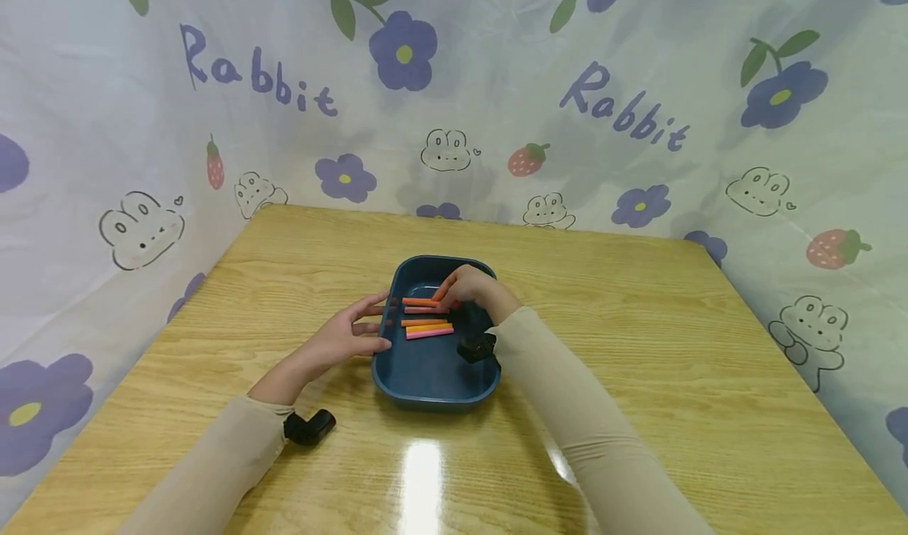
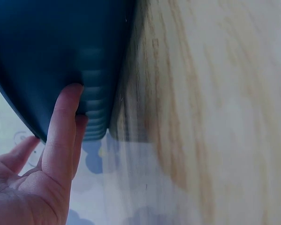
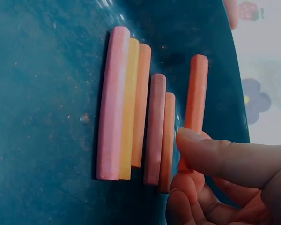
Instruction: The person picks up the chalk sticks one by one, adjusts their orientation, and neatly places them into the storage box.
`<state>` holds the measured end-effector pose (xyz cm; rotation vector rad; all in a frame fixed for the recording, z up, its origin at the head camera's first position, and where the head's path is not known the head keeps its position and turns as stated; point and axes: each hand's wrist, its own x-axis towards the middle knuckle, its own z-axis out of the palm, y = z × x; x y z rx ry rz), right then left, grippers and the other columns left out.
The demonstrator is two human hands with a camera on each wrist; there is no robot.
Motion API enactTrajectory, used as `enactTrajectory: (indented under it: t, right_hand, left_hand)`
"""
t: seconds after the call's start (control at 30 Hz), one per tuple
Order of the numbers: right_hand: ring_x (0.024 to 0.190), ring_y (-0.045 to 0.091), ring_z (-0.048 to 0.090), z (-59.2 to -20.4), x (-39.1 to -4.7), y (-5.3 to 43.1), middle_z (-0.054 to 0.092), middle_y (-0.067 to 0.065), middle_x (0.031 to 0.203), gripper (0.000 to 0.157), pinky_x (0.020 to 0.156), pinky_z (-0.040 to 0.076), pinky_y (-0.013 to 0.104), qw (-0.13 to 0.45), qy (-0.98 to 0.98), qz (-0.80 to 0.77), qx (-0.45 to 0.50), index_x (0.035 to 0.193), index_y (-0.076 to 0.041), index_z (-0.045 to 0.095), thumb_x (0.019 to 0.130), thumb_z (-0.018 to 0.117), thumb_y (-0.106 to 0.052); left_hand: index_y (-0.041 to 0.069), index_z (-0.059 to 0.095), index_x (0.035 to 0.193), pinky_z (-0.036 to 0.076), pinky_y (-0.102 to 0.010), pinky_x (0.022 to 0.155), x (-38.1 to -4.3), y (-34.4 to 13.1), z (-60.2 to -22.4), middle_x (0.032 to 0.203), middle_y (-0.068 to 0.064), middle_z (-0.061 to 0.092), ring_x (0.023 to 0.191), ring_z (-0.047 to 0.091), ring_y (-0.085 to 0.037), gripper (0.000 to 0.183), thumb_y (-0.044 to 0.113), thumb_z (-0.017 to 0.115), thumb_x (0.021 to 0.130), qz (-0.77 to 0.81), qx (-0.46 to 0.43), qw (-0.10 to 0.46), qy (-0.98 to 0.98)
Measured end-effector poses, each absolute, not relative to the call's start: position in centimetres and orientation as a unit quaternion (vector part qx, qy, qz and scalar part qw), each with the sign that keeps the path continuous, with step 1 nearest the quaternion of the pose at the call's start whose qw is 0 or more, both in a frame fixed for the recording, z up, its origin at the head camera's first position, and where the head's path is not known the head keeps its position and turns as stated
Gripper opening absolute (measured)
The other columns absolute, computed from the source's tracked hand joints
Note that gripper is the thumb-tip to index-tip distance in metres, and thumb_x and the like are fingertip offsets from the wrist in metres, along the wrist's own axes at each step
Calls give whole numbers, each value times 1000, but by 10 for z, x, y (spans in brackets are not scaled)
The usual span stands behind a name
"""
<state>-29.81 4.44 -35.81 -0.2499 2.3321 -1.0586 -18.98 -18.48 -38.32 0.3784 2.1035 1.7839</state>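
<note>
A dark blue tub (image 1: 426, 373) with rounded corners stands on the table. My left hand (image 1: 339, 338) is at its left side, nearly straight fingers touching the ribbed outer wall (image 2: 91, 93) and the thumb at the rim. My right hand (image 1: 470, 284) reaches inside and pinches an orange-red chalk stick (image 3: 197, 93) between thumb and fingers, its far end sticking out. Beside it lie more chalk sticks, roughly parallel: a pink one (image 3: 112, 103), a yellow one (image 3: 129, 108), a light orange one (image 3: 141, 103), a dusky pink one (image 3: 154, 131) and a thin orange one (image 3: 167, 145).
The tub sits on a wood-grain table (image 1: 638, 346). A white cloth (image 1: 482, 62) printed with rabbits, flowers and strawberries hangs behind and along the sides. Black wrist cameras are worn on the left sleeve (image 1: 206, 464) and the right sleeve (image 1: 582, 417).
</note>
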Motion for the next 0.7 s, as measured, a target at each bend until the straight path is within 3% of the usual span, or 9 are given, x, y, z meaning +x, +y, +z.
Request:
enactTrajectory:
  t: [0.17, 0.47, 0.7]
  right_hand:
    - [79, 19, 59, -359, -299, 45, 65, 5, 92, 18, 76, 50, 31, 275, 877, -384, -88, 93, -4, 73, 75, 76, -5]
    - [83, 22, 59, -343, -294, 47, 63, 7, 100, 28, 91, 44, 42, 262, 847, -450, -106, 107, -1, 69, 80, 72, -8]
    - [89, 25, 56, -329, -287, 54, 60, 11, 103, 32, 92, 43, 46, 243, 812, -516, -126, 111, 4, 64, 81, 71, -4]
  left_hand:
    - [11, 18, 149, 50, -40, 83, -191, -185, -383, 141, -24, 28, 125, 37, -42, 81, 5, 66, 84, 623, 131, 175, 751]
    - [11, 18, 149, 50, -40, 83, -192, -185, -383, 141, -24, 28, 125, 37, -42, 81, 6, 66, 84, 625, 135, 174, 749]
    - [11, 18, 149, 50, -40, 83, -190, -185, -384, 141, -24, 28, 125, 37, -42, 80, 4, 65, 84, 622, 137, 172, 752]
